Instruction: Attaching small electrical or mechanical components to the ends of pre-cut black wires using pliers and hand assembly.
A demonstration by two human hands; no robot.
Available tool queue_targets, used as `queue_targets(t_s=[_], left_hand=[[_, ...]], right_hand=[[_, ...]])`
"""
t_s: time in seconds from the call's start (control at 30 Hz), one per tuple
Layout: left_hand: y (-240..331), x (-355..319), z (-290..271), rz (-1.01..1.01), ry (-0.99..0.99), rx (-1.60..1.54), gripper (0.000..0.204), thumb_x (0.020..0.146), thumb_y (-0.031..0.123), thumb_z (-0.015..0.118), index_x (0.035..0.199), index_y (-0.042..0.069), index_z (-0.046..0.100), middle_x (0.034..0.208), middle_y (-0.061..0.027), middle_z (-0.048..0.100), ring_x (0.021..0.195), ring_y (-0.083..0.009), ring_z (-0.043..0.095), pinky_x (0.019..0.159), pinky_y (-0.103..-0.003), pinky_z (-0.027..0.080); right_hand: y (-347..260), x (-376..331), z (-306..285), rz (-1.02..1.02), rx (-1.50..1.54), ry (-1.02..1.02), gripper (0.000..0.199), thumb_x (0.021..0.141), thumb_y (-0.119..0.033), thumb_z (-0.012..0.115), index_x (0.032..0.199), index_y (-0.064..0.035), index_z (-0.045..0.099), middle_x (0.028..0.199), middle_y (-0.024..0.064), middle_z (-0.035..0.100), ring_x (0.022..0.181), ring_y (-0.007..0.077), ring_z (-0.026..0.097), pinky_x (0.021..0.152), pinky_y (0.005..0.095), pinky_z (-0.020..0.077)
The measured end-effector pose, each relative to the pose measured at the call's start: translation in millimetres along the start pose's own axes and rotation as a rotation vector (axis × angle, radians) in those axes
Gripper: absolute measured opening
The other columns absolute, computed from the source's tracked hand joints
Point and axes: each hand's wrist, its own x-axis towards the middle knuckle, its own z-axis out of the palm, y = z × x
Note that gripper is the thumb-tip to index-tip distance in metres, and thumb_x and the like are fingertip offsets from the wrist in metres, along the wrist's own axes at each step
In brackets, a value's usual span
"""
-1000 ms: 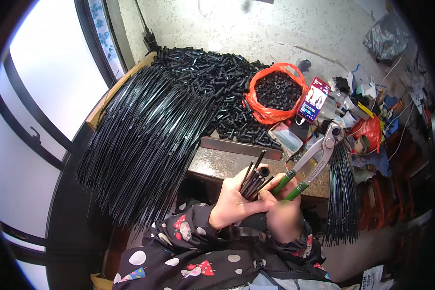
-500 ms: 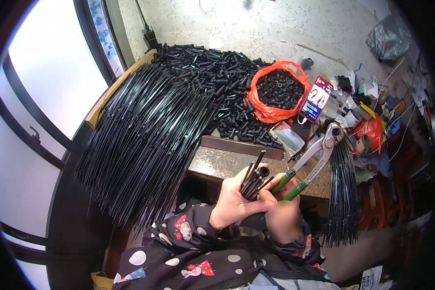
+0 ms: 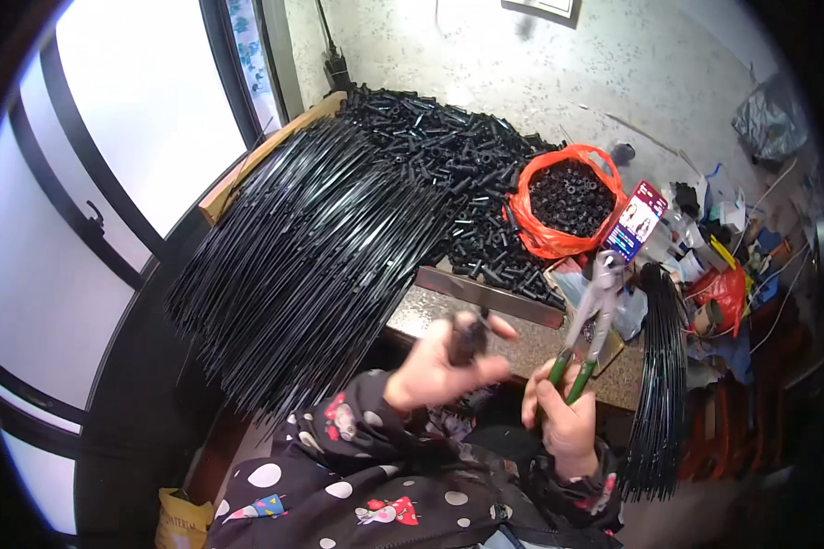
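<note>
My left hand [image 3: 444, 371] is closed around a short bundle of black tube pieces [image 3: 468, 337], held just above the near edge of the stone worktop [image 3: 522, 334]. My right hand [image 3: 563, 416] grips the green handles of a pair of metal pliers [image 3: 593, 316], whose jaws point up and away. The two hands are a little apart. Both sleeves are dark with coloured dots.
A big sheaf of long black rods [image 3: 311, 256] fans over the left of the worktop. Behind it lies a heap of short black tubes [image 3: 449, 156]. An orange bag [image 3: 568, 197] holds black rings. A phone [image 3: 634, 220], clutter and a second rod bundle [image 3: 664, 375] fill the right.
My hands have drawn apart. The left hand now holds the tube bundle lower and more to the left; the right hand with the pliers has dropped slightly.
</note>
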Motion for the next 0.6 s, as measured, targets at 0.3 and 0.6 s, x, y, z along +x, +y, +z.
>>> queue_targets(t_s=[0.3,0.6], left_hand=[[-1.0,4.2,-12.0,-0.143,0.064,-0.076,0.037,0.063,0.008,0.079,0.094,0.002,0.059,0.062,0.008,0.048,0.057,0.0005,0.042,0.049,-0.017,0.031],[-1.4,-0.8,13.3,-0.188,0.203,-0.184,0.021,0.07,0.01,0.075,0.076,0.003,0.056,0.06,0.0072,0.048,0.056,0.0003,0.042,0.048,-0.018,0.035]], right_hand=[[0.8,-26.1,0.3,0.232,-0.492,-0.422,0.034,0.087,-0.007,0.05,0.119,0.0027,0.047,0.078,0.0066,0.06,0.062,0.0115,0.057,0.059,0.0236,0.0454],[-11.1,-31.0,-19.2,0.645,-0.008,-0.476,0.039,0.09,-0.013,0.047,0.124,0.0036,0.038,0.082,0.0111,0.057,0.068,0.0166,0.056,0.063,0.0286,0.0465]])
